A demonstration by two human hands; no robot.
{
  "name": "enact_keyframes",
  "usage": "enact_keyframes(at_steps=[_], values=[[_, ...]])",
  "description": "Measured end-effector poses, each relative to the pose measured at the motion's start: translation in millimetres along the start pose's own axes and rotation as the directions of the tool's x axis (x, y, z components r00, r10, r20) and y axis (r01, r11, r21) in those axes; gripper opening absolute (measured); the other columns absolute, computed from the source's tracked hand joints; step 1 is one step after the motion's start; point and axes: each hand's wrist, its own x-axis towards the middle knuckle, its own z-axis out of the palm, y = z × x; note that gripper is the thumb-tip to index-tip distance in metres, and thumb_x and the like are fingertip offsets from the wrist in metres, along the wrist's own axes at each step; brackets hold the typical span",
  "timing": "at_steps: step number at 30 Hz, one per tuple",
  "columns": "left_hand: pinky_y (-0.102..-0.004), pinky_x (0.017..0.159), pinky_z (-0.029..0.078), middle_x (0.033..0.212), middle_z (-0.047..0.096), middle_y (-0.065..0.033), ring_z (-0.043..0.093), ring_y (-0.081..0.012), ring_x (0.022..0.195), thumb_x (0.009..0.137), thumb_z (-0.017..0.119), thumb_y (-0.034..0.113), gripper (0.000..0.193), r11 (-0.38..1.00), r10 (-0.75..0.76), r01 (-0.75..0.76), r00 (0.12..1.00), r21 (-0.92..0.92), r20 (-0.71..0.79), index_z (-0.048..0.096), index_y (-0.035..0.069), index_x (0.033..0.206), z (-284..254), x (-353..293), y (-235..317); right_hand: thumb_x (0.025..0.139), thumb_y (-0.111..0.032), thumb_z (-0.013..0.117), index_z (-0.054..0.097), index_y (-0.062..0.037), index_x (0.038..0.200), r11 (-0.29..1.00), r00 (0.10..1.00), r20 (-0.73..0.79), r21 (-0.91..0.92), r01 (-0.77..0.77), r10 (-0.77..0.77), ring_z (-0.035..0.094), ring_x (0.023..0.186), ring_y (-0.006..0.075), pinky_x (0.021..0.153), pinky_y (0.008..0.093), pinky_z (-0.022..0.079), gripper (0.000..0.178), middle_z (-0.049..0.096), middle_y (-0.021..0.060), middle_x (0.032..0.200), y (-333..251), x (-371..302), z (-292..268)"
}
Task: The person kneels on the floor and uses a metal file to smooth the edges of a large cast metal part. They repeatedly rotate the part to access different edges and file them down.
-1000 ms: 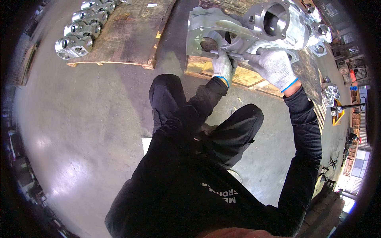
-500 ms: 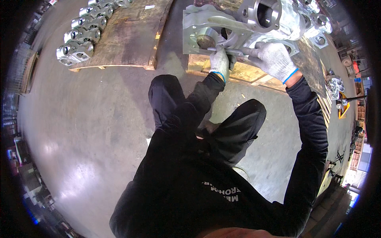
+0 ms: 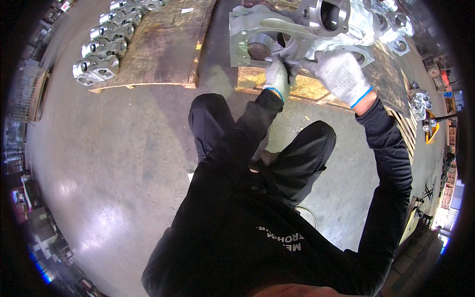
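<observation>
A large silver metal casting [image 3: 277,24] with round bores and a flat flange lies at the top, on a wooden pallet. Both my hands wear white knit gloves with blue cuffs. My left hand [image 3: 277,78] is closed around the front part of a slim grey file-like tool [image 3: 291,62], just below the casting's near flange edge. My right hand [image 3: 341,73] grips the tool's other end, to the right, with its fingers wrapped. The gloves cover most of the tool, and its exact kind is hard to make out.
The wooden pallet [image 3: 309,89] under the casting stands close before my knees. Another pallet [image 3: 163,49] at upper left bears a row of smaller castings [image 3: 104,47]. More castings stand at upper right. A yellow pallet jack [image 3: 431,132] is at far right.
The tool and my hands have shifted slightly, the right hand tilting a little and drawing nearer the left. The whole view has moved slightly; the casting stays in place.
</observation>
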Motion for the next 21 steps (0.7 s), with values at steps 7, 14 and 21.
enact_keyframes(at_steps=[7, 14, 21], values=[[-0.0318, 0.035, 0.034, 0.056, 0.056, -0.0077, 0.046, -0.0184, 0.037, 0.111, 0.035, 0.050, 0.051, 0.992, 0.075, -0.074, 0.997, 0.107, -0.003, 0.057, 0.011, 0.087, 6.2, -4.5, -4.6, 0.090, -0.019, 0.063, 0.076, -0.0207, 0.121, 0.996, 0.995, -0.049, 0.019, -0.083, 0.084, 0.067, 0.067, 0.0223, 0.055, 0.0371, 0.050, 0.033, 0.061, 0.0048, 0.075, -19.0, -7.4, -7.0], [-0.0336, 0.036, 0.036, 0.054, 0.055, -0.0084, 0.046, -0.0189, 0.037, 0.111, 0.033, 0.051, 0.057, 0.945, 0.038, -0.022, 0.998, 0.328, -0.044, 0.056, 0.008, 0.083, -3.6, -8.5, -4.0, 0.091, -0.017, 0.062, 0.072, -0.0186, 0.129, 0.997, 0.996, -0.036, 0.013, -0.081, 0.081, 0.065, 0.066, 0.0230, 0.055, 0.0372, 0.050, 0.040, 0.062, 0.0052, 0.077, -31.3, -30.0, 0.1], [-0.0328, 0.034, 0.035, 0.053, 0.054, -0.0077, 0.045, -0.0188, 0.035, 0.111, 0.038, 0.051, 0.055, 0.927, 0.170, -0.162, 0.985, 0.337, 0.005, 0.055, 0.009, 0.081, -10.3, -7.3, -13.2, 0.090, -0.017, 0.062, 0.072, -0.0226, 0.130, 0.976, 0.981, -0.012, 0.101, -0.191, 0.193, 0.068, 0.067, 0.0233, 0.053, 0.0376, 0.051, 0.042, 0.065, 0.0084, 0.083, -36.7, -33.9, 5.2]])
